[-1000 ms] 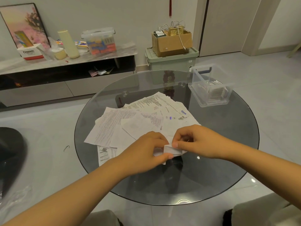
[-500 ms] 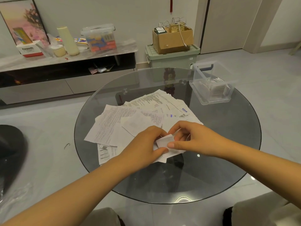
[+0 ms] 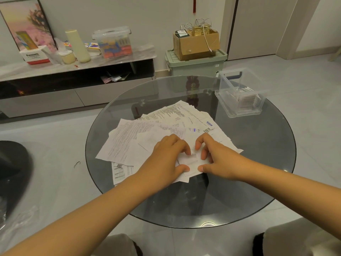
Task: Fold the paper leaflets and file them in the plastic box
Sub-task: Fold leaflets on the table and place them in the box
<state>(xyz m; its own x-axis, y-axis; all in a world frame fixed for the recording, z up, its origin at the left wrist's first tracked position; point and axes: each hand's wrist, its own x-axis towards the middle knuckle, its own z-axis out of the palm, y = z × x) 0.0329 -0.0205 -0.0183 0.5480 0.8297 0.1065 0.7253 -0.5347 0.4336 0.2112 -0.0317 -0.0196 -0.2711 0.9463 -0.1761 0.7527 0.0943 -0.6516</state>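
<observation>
Leaflets [image 3: 156,130] lie fanned in a loose pile at the centre of the glass counter [image 3: 258,163], most unfolded. One leaflet [image 3: 190,163] sits at the pile's near edge, part-folded, between both hands. Left hand [image 3: 169,156] pinches its left side, thumb at the near edge and fingertips at the far edge; right hand [image 3: 215,157] pinches the right side likewise. Hands close together, not touching. Box [image 3: 238,93] stands well apart at far right of the counter, lid off, with several folded leaflets filed upright inside. Judgement: early-to-middle; many sheets remain to fold and file.
</observation>
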